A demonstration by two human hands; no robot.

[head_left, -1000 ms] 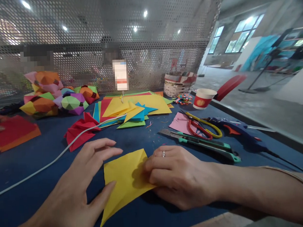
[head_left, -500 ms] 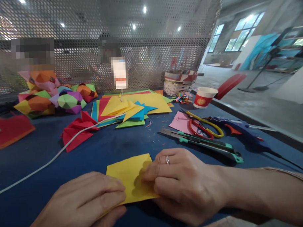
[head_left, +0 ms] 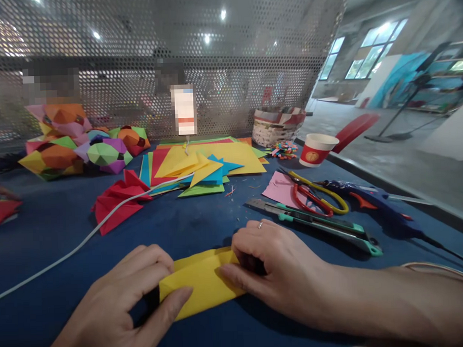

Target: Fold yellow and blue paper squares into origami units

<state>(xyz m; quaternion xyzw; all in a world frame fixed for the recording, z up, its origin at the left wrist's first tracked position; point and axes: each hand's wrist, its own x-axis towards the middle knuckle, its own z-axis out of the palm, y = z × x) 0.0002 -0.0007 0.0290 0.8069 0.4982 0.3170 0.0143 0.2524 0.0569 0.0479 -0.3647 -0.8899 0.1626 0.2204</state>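
Yellow paper (head_left: 205, 286), folded into a strip, lies directly between 2 hands at the near side of the desk (head_left: 203, 227).

Its long axis runs left to right, the right end slightly farther away; neither hand is nearer, as the fingers of the left hand (head_left: 135, 293) pinch 1 end and those of the right hand (head_left: 280, 273) curl closed on the other. Beyond the right hand lie a utility knife (head_left: 320, 224) and scissors (head_left: 336, 200); past the desk's right edge, a grey floor (head_left: 341, 119) stretches towards windows (head_left: 375, 52).
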